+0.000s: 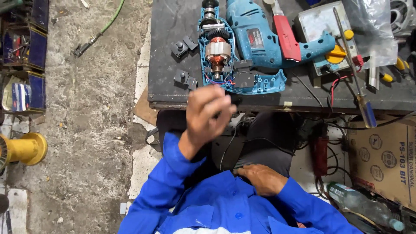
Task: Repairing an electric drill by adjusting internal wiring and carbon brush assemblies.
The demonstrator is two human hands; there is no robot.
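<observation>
My left hand [209, 113] is raised in front of the dark workbench's [169, 26] front edge. It is blurred, its fingers are curled together, and nothing shows in them. Just beyond it lies an opened blue drill half-shell [242, 80] with the copper-wound motor [217, 52] and wires exposed. A whole blue drill [255, 37] lies beside it. Two small black switch parts [183, 45] [184, 78] sit to the left of the shell. My right hand [261, 178] lies low on my lap against the dark trousers, with its fingertips tucked out of sight at the pocket.
A red-handled tool [286, 37], a meter with a yellow dial [336, 54], a clear plastic bag [372, 26] and a long screwdriver [366, 112] lie on the bench's right. Below are a cardboard box [385, 156], a plastic bottle [364, 204] and cables. A yellow object [27, 149] and blue crates [26, 52] stand on the concrete floor at the left.
</observation>
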